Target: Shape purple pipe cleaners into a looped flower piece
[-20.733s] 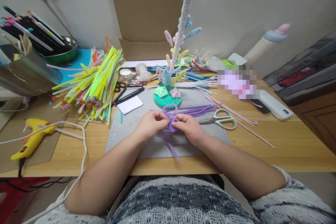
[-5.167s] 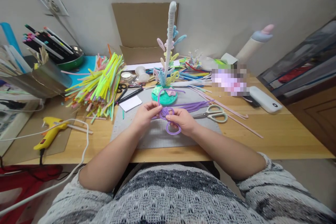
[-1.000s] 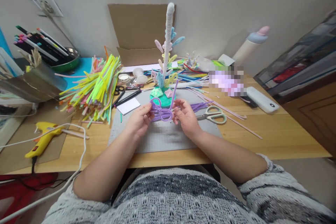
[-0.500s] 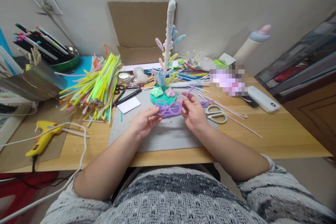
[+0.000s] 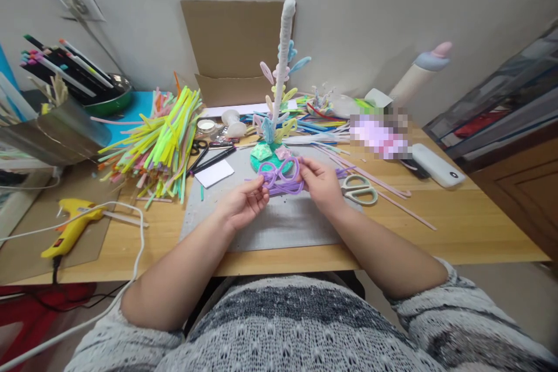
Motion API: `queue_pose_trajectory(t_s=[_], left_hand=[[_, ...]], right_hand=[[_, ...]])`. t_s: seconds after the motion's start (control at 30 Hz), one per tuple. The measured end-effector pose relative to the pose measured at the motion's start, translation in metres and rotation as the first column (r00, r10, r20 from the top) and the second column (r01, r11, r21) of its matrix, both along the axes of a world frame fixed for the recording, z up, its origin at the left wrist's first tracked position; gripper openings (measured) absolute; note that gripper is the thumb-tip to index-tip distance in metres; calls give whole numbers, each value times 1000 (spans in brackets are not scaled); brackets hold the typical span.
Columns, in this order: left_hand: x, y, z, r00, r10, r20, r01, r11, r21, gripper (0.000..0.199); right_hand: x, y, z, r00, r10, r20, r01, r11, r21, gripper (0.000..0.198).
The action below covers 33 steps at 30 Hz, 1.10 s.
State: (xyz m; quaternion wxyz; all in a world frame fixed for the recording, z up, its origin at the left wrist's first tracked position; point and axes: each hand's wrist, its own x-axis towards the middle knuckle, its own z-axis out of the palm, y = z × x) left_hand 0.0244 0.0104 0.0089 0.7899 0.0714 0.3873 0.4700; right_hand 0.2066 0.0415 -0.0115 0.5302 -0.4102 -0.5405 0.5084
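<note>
Both hands pinch a looped purple pipe cleaner [image 5: 281, 177] above the grey mat [image 5: 279, 226]: left hand [image 5: 242, 204] fingers closed on its left end, right hand [image 5: 320, 183] on its right. Scissors [image 5: 360, 189] lie just right of the right hand, a green-based pipe-cleaner tree [image 5: 276, 128] just beyond; the mat's near half is bare.

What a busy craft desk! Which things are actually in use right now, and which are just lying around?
In use: left hand, right hand, looped purple pipe cleaner, grey mat.

Lying about: scissors, yellow glue gun, pile of pipe cleaners, pipe-cleaner tree.

Two hands, one purple pipe-cleaner bow [image 5: 280, 176], two scissors, one yellow glue gun [image 5: 72, 226], one white tree [image 5: 281, 70].
</note>
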Motion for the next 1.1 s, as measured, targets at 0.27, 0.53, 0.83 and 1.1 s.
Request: queue_pose_trajectory(t_s=[0.27,0.53,0.83,1.1], left_hand=[[2,-3,0,999,-35,-34,35,999,15,19],[4,-2,-2,998,-21,-55,21,1000,5,17],[5,-5,-5,996,-54,-74,58,997,49,14],[7,-5,-2,996,-19,-83,21,1000,23,15]], right_hand=[[-7,-22,3,834,106,541,-240,953,184,28],[-8,-25,5,828,56,558,-223,946,236,31],[-9,-23,3,835,60,546,-203,957,206,31],[-8,-24,3,836,68,544,-206,959,196,34]])
